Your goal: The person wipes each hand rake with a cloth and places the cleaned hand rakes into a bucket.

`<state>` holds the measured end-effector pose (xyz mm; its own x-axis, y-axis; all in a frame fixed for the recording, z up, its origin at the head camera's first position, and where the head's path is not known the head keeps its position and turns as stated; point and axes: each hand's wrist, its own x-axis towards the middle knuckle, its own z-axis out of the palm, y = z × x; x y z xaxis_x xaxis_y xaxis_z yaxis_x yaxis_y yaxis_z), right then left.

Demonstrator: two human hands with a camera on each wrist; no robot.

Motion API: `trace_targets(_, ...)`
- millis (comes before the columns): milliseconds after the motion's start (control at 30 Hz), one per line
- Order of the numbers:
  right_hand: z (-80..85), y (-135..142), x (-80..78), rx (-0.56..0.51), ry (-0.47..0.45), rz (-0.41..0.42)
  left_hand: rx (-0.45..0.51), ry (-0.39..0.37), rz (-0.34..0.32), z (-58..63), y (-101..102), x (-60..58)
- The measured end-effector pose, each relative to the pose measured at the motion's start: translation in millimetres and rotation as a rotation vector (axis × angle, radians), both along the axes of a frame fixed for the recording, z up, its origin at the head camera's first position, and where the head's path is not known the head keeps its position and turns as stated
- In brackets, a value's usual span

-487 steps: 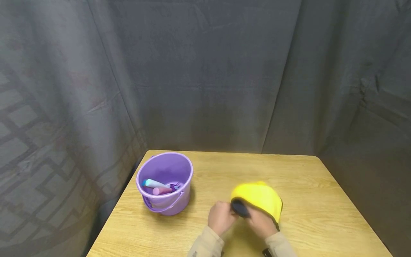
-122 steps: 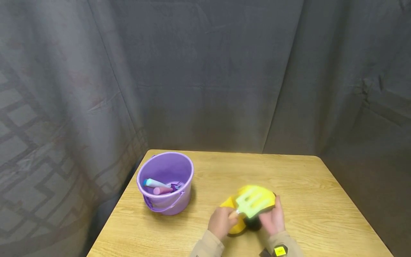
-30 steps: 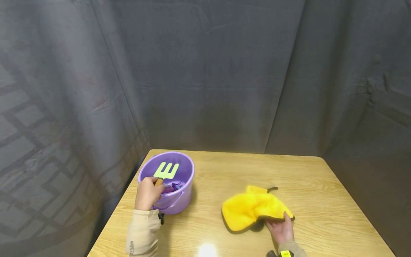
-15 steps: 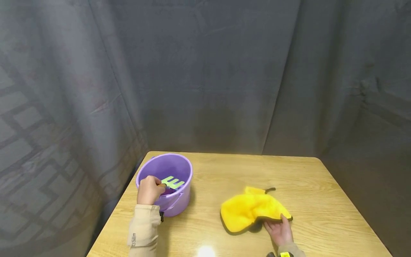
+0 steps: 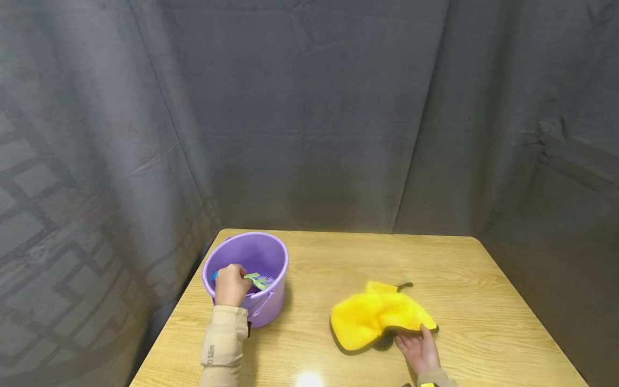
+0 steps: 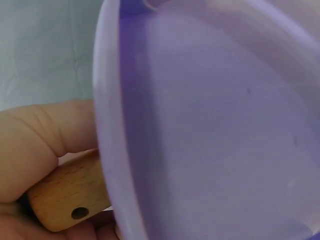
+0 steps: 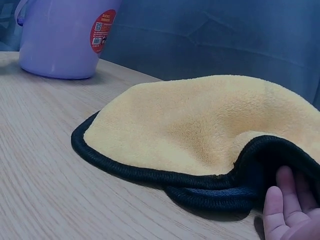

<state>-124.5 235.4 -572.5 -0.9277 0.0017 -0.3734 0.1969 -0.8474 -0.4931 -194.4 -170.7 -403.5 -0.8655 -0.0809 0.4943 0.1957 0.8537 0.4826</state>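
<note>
At the left, my left hand [image 5: 231,285] reaches over the near rim into a purple bucket [image 5: 276,309]. It grips the wooden handle [image 6: 70,192] of a light green garden hand fork [image 5: 261,282], whose prongs lie low inside the bucket. In the left wrist view the bucket wall hides part of the fingers. My right hand [image 5: 419,349] holds the near right edge of a crumpled yellow cloth [image 5: 377,317] with dark trim, thumb on top. In the right wrist view its fingers [image 7: 274,210] reach under the raised fold, their tips partly shaded.
A blue-ended item [image 5: 215,275] shows inside the bucket beside the left hand; other contents are mostly hidden. The bucket's handle [image 5: 263,305] hangs down its near side. The wooden table [image 5: 483,322] has grey curtains [image 5: 309,134] around it.
The left hand has lowered the fork deeper into the bucket, its prongs tipping from upright to nearly flat. Earlier, the fork was held over the cloth. The right hand has barely moved this last second.
</note>
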Motion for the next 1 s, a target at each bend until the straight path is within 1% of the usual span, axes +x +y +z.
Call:
trace_targets(67, 1.5, 0, 1.3, 0.007, 0.0, -0.002, -0.002, 0.01, -0.009, -0.8, 2, -0.4)
trace_targets(200, 2.8, -1, 3.7, 0.029, 0.004, -0.002, -0.016, 0.001, -0.045, -2.2, 4, -1.5)
trace_targets(267, 2.7, -1, 4.6, 0.046, 0.012, 0.003, -0.033, -0.02, -0.054, -2.5, 6, -2.4)
trace_targets(367, 1.7, 0, 5.6, 0.099, 0.036, 0.021, -0.052, -0.053, -0.049, -4.4, 8, -4.6)
trace_targets(433, 1.0, 0, 7.0, 0.159, 0.055, 0.038, -0.06, -0.077, -0.036, -5.7, 9, -5.4)
trace_targets(500, 1.9, 0, 9.6, 0.238, 0.076, 0.076, -0.068, -0.087, -0.03, -8.1, 11, -5.8)
trace_targets(567, 4.2, 1, 12.4, 0.342, 0.096, 0.141, -0.078, -0.086, -0.031, -10.7, 12, -5.5)
trace_targets(633, 7.7, 1, 15.5, 0.476, 0.112, 0.226, -0.084, -0.077, -0.031, -13.3, 15, -4.4)
trace_targets(700, 11.9, 2, 18.4, 0.618, 0.114, 0.306, -0.087, -0.034, -0.044, -16.1, 21, -2.2)
trace_targets(733, 14.2, 2, 19.5, 0.686, 0.114, 0.336, -0.084, 0.003, -0.049, -17.6, 24, -0.9)
trace_targets(800, 19.5, 2, 21.0, 0.788, 0.101, 0.375, -0.075, 0.106, -0.062, -20.4, 33, 3.2)
trace_targets(833, 21.9, 1, 21.3, 0.838, 0.1, 0.383, -0.064, 0.174, -0.07, -21.8, 38, 6.0)
trace_targets(900, 26.7, 0, 21.6, 0.973, 0.137, 0.392, -0.045, 0.312, -0.096, -24.7, 50, 12.6)
trace_targets(967, 31.8, -2, 21.4, 1.146, 0.19, 0.378, -0.015, 0.414, -0.127, -27.3, 62, 20.8)
trace_targets(1000, 34.3, -3, 21.6, 1.26, 0.228, 0.369, -0.005, 0.448, -0.145, -29.1, 68, 25.2)
